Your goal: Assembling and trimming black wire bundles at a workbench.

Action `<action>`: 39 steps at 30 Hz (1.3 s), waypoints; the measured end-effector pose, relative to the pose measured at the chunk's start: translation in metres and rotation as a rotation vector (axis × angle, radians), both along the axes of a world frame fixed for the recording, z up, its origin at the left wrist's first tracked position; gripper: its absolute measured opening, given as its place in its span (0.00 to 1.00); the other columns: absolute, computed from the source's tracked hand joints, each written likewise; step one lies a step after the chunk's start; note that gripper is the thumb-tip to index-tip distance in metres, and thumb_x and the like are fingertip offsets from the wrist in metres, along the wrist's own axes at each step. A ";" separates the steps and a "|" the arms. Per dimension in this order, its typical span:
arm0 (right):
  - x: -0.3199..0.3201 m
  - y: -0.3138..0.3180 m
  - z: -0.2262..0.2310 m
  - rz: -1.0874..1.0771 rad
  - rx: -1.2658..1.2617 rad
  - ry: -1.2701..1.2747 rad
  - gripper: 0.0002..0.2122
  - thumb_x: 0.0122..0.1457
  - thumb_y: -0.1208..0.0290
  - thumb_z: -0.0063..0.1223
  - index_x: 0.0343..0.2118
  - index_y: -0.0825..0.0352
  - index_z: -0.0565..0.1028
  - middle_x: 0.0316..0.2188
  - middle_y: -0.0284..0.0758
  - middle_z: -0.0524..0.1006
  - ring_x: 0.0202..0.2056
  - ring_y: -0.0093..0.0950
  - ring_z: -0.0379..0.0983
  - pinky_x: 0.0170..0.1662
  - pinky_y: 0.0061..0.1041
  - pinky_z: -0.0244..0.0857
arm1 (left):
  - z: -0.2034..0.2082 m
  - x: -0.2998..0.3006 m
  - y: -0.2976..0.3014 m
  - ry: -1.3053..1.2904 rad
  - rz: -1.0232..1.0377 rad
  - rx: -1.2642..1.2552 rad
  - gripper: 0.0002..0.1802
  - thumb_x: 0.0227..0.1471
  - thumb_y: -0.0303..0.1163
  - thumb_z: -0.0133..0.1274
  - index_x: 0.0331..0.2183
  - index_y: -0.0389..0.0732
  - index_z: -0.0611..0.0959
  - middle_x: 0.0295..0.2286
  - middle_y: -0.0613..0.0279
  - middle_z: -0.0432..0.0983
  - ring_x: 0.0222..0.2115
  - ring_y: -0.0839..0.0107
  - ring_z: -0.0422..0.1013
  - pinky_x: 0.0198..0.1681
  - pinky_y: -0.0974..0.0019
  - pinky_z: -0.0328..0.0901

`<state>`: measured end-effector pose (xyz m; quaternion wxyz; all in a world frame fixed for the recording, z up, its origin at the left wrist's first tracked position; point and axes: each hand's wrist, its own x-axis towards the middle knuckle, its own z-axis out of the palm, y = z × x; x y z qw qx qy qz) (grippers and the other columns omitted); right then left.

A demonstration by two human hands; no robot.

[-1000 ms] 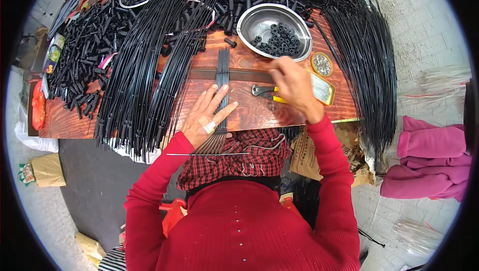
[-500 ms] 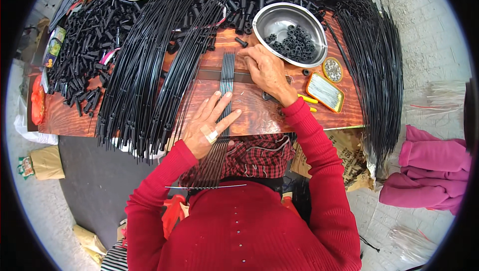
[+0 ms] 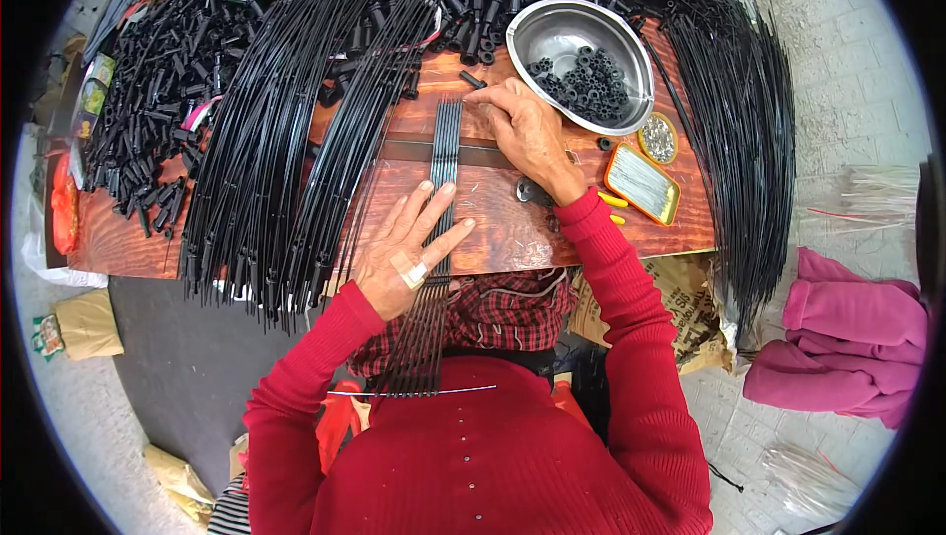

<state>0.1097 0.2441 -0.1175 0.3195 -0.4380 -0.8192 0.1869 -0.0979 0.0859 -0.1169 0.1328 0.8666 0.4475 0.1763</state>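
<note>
A flat row of thin black rods (image 3: 447, 133) lies side by side on the wooden table, running over its near edge toward my lap. Below the edge they fan out to a thin metal wire (image 3: 463, 390) that crosses their near ends. My left hand (image 3: 399, 254), with pale tape on it, rests spread on the row, fingertips on the rods. At their far ends, my right hand (image 3: 527, 131) has its fingers bent and index fingertip beside the tips; whatever it pinches is hidden. A short black tubular piece (image 3: 473, 80) lies just beyond that fingertip.
A dark flat bar (image 3: 409, 149) crosses beneath the rods. Right of it are a metal bowl (image 3: 641, 111) of black rings, a tray of fine pins (image 3: 641, 183) and a round tin (image 3: 657, 138). Black rod bundles (image 3: 266, 161) and heaped black parts (image 3: 148, 131) crowd the left.
The crosswise wire and the rods' near ends have shifted toward me and slightly right. Both hands keep nearly the same places on and beside the rods.
</note>
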 end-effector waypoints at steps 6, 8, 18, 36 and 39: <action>-0.001 0.000 0.001 -0.003 -0.039 -0.001 0.08 0.56 0.78 0.53 0.38 0.63 0.80 0.24 0.34 0.69 0.28 0.31 0.68 0.34 0.29 0.63 | 0.000 0.000 0.000 -0.005 0.003 -0.010 0.36 0.45 0.20 0.49 0.58 0.53 0.72 0.63 0.56 0.54 0.63 0.52 0.54 0.64 0.50 0.55; -0.003 0.001 -0.001 -0.014 -0.041 0.022 0.07 0.56 0.77 0.54 0.37 0.63 0.80 0.25 0.34 0.70 0.29 0.31 0.69 0.34 0.29 0.63 | 0.001 0.000 0.000 0.001 0.003 -0.008 0.36 0.45 0.20 0.49 0.58 0.54 0.72 0.63 0.57 0.54 0.63 0.52 0.54 0.64 0.50 0.55; -0.007 0.006 -0.001 -0.042 -0.031 0.044 0.04 0.55 0.75 0.56 0.33 0.65 0.79 0.26 0.34 0.72 0.29 0.32 0.71 0.34 0.29 0.64 | 0.000 0.000 0.001 0.008 -0.002 0.008 0.36 0.45 0.20 0.49 0.58 0.54 0.72 0.63 0.57 0.54 0.62 0.51 0.54 0.63 0.50 0.56; -0.011 0.007 -0.004 0.008 0.099 0.085 0.04 0.53 0.79 0.56 0.32 0.68 0.77 0.27 0.37 0.73 0.30 0.34 0.73 0.34 0.30 0.66 | 0.002 0.000 0.001 0.004 0.003 -0.016 0.38 0.43 0.18 0.50 0.57 0.54 0.72 0.63 0.57 0.54 0.63 0.50 0.54 0.63 0.50 0.56; -0.013 0.005 -0.004 -0.003 0.047 0.091 0.05 0.53 0.81 0.54 0.33 0.68 0.77 0.28 0.37 0.74 0.31 0.35 0.73 0.35 0.31 0.66 | 0.004 0.000 0.001 -0.017 0.003 -0.029 0.38 0.43 0.18 0.50 0.57 0.54 0.72 0.63 0.56 0.54 0.63 0.50 0.54 0.62 0.51 0.56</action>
